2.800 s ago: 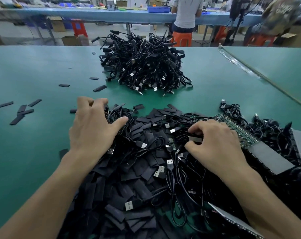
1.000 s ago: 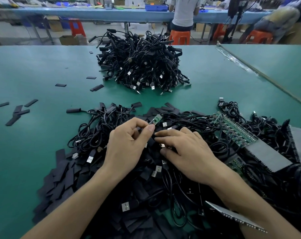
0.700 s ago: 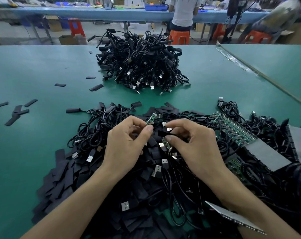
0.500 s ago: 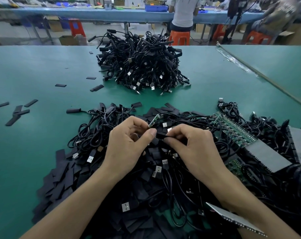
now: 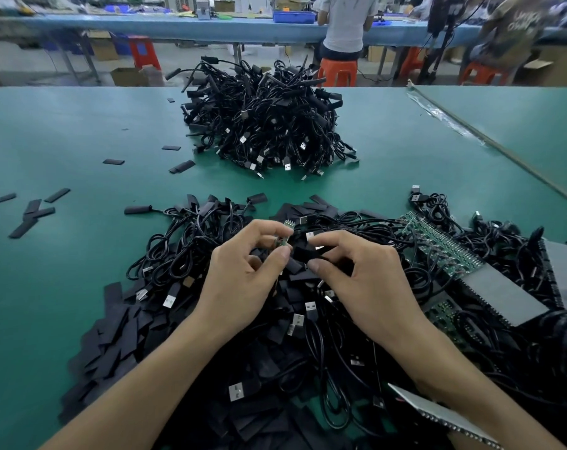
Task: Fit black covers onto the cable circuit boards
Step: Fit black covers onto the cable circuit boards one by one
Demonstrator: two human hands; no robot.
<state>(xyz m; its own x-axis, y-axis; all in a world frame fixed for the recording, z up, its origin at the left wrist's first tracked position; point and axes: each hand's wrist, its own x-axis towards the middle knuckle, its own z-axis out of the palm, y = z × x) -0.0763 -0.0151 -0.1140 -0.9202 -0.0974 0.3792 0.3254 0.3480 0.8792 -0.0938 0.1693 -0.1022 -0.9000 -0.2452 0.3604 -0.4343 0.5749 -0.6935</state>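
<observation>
Moments ago both hands lay spread on the tangle, searching. Now they have drawn together above it. The left hand [image 5: 243, 280] pinches a small green circuit board [image 5: 284, 236] between thumb and forefinger, its far end tilted up and away from the person. The right hand [image 5: 366, 280] has since lifted a black cover [image 5: 303, 254] out of the heap and grips it between thumb and curled fingers, just beside the board's near end. Whether cover and board already touch is hard to tell, as the fingers crowd the spot.

The board's green face is bare, so the cover is not yet on; picking seems finished and fitting is about to begin. The next move likely calls for lining the cover's mouth up with the board's edge and sliding it along.

Under both hands lies the pile of cables [image 5: 184, 251], and loose covers [image 5: 119, 329] spread on the worktop [image 5: 64, 131] left of the left forearm. A strip of boards [image 5: 438, 245] sits right of the right hand. Well beyond the hands stands a second cable heap [image 5: 262, 125].
</observation>
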